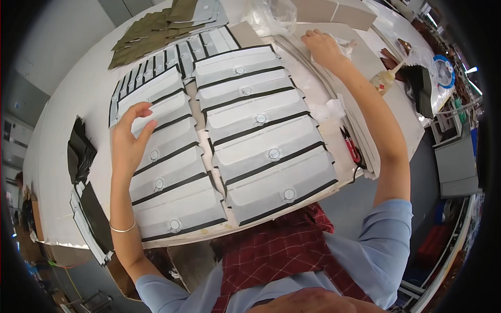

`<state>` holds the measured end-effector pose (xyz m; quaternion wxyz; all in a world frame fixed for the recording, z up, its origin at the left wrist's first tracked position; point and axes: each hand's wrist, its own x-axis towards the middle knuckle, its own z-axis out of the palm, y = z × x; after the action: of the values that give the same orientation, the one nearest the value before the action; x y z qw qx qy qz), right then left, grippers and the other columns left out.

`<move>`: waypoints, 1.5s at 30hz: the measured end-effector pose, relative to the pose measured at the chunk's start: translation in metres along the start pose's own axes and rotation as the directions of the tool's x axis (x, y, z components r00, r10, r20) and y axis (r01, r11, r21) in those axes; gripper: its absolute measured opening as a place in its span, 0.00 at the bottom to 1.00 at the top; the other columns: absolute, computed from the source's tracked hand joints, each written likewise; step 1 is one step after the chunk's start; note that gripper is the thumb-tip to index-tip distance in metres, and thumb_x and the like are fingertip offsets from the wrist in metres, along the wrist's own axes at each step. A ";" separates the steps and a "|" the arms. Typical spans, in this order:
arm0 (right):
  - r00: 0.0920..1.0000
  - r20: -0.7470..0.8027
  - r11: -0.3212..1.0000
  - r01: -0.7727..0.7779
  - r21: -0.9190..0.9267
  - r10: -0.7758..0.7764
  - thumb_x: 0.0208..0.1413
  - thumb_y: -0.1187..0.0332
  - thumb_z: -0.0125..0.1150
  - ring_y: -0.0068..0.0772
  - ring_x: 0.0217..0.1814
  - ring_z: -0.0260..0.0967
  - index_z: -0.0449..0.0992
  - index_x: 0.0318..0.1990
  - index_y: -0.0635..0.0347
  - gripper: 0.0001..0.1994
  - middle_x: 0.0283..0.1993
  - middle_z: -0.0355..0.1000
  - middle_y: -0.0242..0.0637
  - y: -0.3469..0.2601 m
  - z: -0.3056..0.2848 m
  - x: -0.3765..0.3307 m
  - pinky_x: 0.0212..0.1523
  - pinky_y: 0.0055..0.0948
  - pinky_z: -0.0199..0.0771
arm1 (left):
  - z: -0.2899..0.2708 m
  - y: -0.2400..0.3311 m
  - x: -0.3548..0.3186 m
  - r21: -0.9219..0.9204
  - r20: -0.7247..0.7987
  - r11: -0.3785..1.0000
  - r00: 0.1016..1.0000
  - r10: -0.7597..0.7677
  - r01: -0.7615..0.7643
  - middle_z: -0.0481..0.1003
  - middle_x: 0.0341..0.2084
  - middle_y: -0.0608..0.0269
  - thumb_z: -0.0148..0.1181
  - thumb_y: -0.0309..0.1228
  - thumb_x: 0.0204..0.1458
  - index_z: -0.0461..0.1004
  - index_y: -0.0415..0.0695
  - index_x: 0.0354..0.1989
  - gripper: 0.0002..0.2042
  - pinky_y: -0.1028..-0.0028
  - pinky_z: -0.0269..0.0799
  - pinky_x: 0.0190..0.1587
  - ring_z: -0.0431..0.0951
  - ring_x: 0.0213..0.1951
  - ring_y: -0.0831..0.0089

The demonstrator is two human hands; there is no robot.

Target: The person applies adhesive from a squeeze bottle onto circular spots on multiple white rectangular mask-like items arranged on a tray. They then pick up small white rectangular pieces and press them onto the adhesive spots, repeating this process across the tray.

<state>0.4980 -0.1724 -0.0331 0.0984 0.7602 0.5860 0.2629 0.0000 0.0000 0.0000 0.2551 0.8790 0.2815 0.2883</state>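
My left hand (131, 136) hovers over the left column of overlapping grey-white panels (172, 195). Its thumb and fingers are bent and apart, with nothing visible between them. The panels have dark edge strips, and many show a small round clear piece. Beside them lies a right column of similar panels (261, 135). My right hand (324, 49) reaches to the far right, over a grey board (360, 99). Its fingers are curled together next to crumpled white tissue (345, 48); whatever they may hold is hidden.
Olive fabric pieces (141, 39) lie at the far left. Dark pieces (81, 151) are stacked by the left edge. Red-handled snips (350, 146), a bottle with a nozzle (383, 79) and a dark stack (419, 91) are on the right. A clear plastic bag (269, 16) lies at the back.
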 end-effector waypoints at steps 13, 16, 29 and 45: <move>0.907 0.365 0.896 -0.032 -0.443 0.213 0.53 0.69 0.61 0.39 0.56 0.69 0.81 0.44 0.54 0.11 0.43 0.76 0.31 0.053 -0.032 -0.131 0.62 0.46 0.63 | 0.026 0.115 -0.041 0.257 0.389 0.925 0.906 0.167 -0.280 0.79 0.32 0.60 0.69 0.27 0.50 0.78 0.42 0.47 0.15 0.54 0.56 0.67 0.79 0.41 0.63; 0.910 0.336 0.728 0.057 -0.683 0.244 0.56 0.64 0.61 0.41 0.60 0.67 0.83 0.46 0.52 0.13 0.44 0.77 0.31 0.068 -0.010 -0.166 0.65 0.52 0.58 | 0.036 0.123 -0.038 0.220 0.409 0.922 0.888 0.209 -0.319 0.78 0.30 0.62 0.69 0.27 0.50 0.78 0.42 0.47 0.15 0.54 0.57 0.67 0.79 0.40 0.63; 0.807 0.028 0.273 -0.232 0.934 0.590 0.58 0.49 0.66 0.29 0.56 0.71 0.75 0.56 0.55 0.25 0.50 0.76 0.32 0.092 -0.091 -0.195 0.46 0.36 0.70 | 0.051 0.078 -0.038 0.187 0.296 0.940 0.929 0.222 -0.285 0.79 0.26 0.61 0.66 0.25 0.52 0.80 0.41 0.39 0.07 0.56 0.60 0.65 0.79 0.34 0.64; 0.947 0.133 -0.315 -0.036 0.949 0.292 0.57 0.57 0.70 0.30 0.52 0.76 0.72 0.58 0.64 0.26 0.53 0.75 0.38 -0.008 -0.122 -0.113 0.51 0.34 0.81 | 0.100 0.020 0.019 0.317 0.234 0.840 0.894 0.381 -0.441 0.75 0.53 0.54 0.63 0.36 0.58 0.75 0.43 0.54 0.18 0.57 0.59 0.67 0.72 0.58 0.55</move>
<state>0.4084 -0.2958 0.0338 -0.6341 0.5812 0.4498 -0.2404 0.0846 -0.0302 -0.0513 0.0430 0.9709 0.1122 0.2073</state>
